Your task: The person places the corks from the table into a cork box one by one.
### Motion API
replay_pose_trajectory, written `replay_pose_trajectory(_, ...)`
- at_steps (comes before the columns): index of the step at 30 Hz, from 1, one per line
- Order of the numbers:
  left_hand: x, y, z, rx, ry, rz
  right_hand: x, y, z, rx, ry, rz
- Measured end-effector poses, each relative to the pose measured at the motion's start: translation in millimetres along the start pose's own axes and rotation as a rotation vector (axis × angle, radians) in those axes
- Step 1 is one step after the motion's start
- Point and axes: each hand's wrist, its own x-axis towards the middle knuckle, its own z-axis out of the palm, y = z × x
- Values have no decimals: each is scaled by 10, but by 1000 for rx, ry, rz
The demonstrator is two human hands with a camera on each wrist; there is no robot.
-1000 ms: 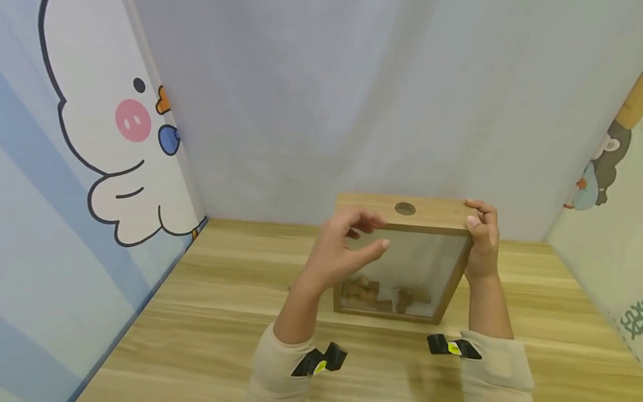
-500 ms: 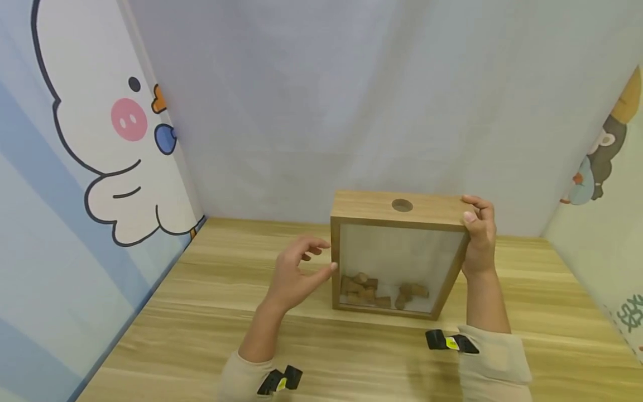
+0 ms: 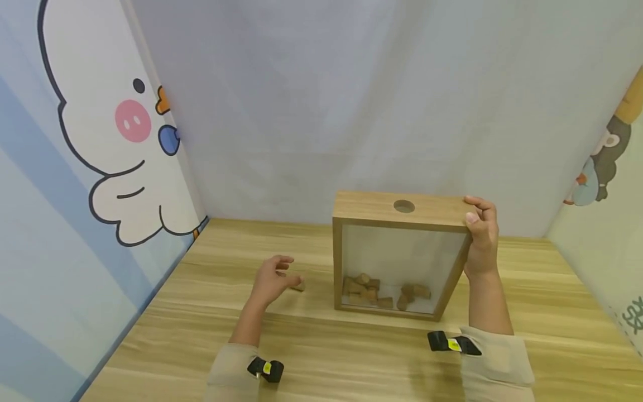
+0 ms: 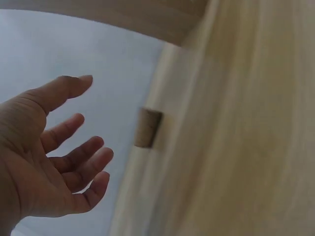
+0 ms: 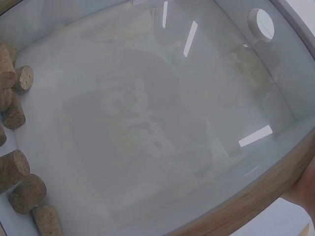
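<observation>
A wooden-framed box [image 3: 372,207] with a clear front stands upright on the table, a round hole in its top. Several corks [image 3: 359,290] lie at its bottom; the right wrist view shows these corks [image 5: 28,192] close up through the pane. My right hand [image 3: 482,245] grips the box's upper right corner, thumb at the front edge and fingers over the top. Left of the box, one loose cork [image 3: 300,286] lies on the table. My left hand [image 3: 271,281] is beside it, and in the left wrist view the fingers are spread apart from this cork [image 4: 147,128].
The wood-grain table [image 3: 166,340] runs back to a pale curtain [image 3: 281,111]. A cartoon-printed panel [image 3: 85,268] borders the left side, another printed panel [image 3: 598,218] the right. Black wrist cameras [image 3: 266,369] are strapped over both sleeves.
My left hand has moved left and down from the box's top front to the loose cork on the table. The right hand keeps its grip on the box corner.
</observation>
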Motion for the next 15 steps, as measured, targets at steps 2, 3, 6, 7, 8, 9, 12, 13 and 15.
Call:
replay_pose_trajectory(2,36,-91,10,32,-15,-47,-3,5,-3,-1,1,-3)
replay_pose_trajectory(3,51,-135,16,45,-24,-66,-4,7,-5,1,0,-5)
replay_pose_trajectory(6,100,-249,39,80,-44,-96,-1,15,-6,4,3,-12)
replay_pose_trajectory(7,117,-280,46,92,-45,-101,0,17,-5,9,2,-15)
replay_pose_trajectory(8,135,-309,54,101,-47,-105,2,19,-3,16,0,-18)
replay_pose_trajectory(9,150,-331,63,109,-48,-106,4,20,-2,20,-2,-21)
replay_pose_trajectory(12,193,-369,92,136,-47,-103,9,21,2,40,-5,-26)
replay_pose_trajectory(13,203,-374,104,142,-44,-104,11,22,2,46,-6,-27)
replay_pose_trajectory(15,220,-383,131,160,-39,-106,11,24,1,49,-4,-24)
